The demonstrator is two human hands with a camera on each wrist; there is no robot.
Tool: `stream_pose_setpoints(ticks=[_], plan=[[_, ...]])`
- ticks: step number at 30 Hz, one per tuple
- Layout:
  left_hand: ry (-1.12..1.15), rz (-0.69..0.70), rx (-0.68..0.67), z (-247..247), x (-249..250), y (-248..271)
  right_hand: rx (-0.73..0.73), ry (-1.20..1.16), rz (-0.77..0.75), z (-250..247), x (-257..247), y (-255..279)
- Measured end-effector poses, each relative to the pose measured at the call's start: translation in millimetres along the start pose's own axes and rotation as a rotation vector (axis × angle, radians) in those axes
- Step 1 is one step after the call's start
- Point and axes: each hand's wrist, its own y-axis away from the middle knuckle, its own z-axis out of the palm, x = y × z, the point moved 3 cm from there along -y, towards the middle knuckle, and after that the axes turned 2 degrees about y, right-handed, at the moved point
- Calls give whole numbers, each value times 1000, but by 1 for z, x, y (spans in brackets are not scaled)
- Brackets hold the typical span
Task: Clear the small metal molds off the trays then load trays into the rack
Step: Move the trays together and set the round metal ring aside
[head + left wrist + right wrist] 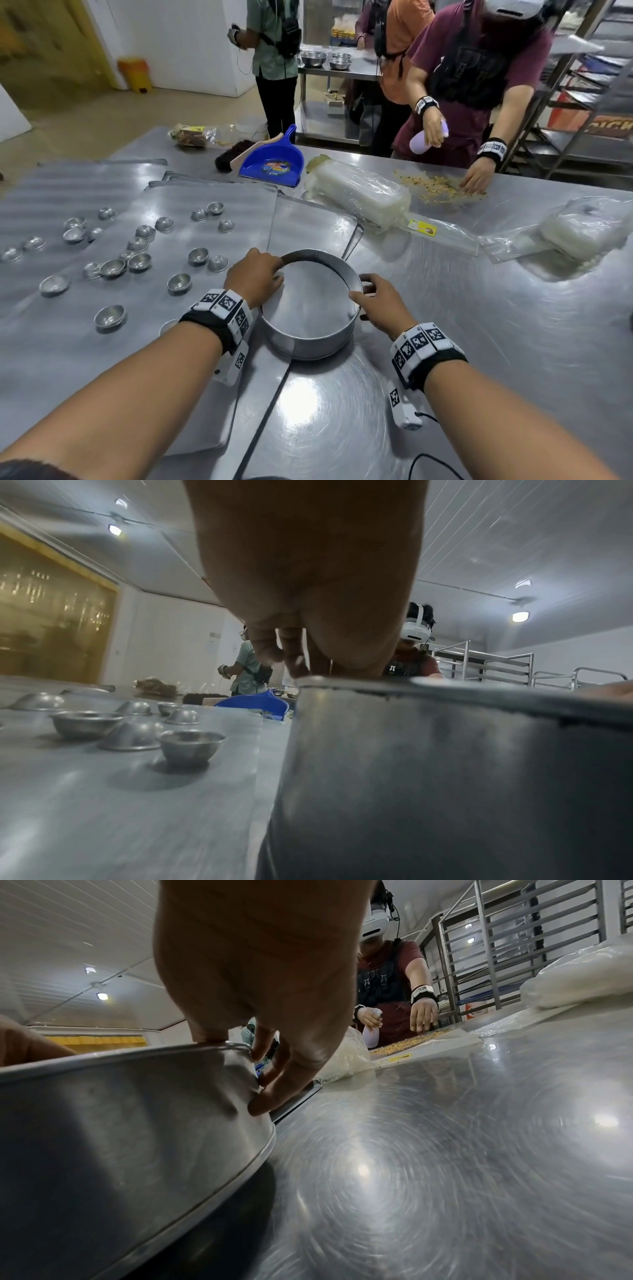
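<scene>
Big steel counter takes up pretty much everything, shiny with swirl marks all over. On its left side there's a spread of flat metal trays, overlapping each other a bit, and way off on the right behind the counter you can see the rack with its rails. Sitting near the middle, right at the edge of the trays, is a round metal pan, straight-walled and nothing inside it. Both hands are on that pan: left hand has its grip curled over the rim on the far left side, right hand is grasping the rim on the right, thumb on top and fingers down the outside wall. Across the counter a person in a maroon shirt is holding a spray bottle over a pile of crumbs. Blue dustpan near the far edge. Smallest stuff: the small metal molds, scattered all over the left trays, some upright and some flipped upside down, none in the pan
</scene>
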Motion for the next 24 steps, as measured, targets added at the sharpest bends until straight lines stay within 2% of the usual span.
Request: stream_pose_setpoints(ticks=[3, 6, 13, 17, 22, 24], plan=[[59, 51, 70, 3, -7, 7, -4, -6, -11, 2, 0, 1], [225, -4, 110, 1, -12, 19, 7, -28, -11, 3, 0, 2], [596, -229, -73, 9, -29, 34, 1, -109, 11, 6, 3, 7], [618, -183, -111, 24, -39, 27, -22, -219, 42, 7, 5, 13], [779, -202, -177, 17, -12, 32, 38, -266, 37, -6, 11, 27], [783, -152, -177, 21, 0, 29, 77, -272, 47, -17, 18, 34]])
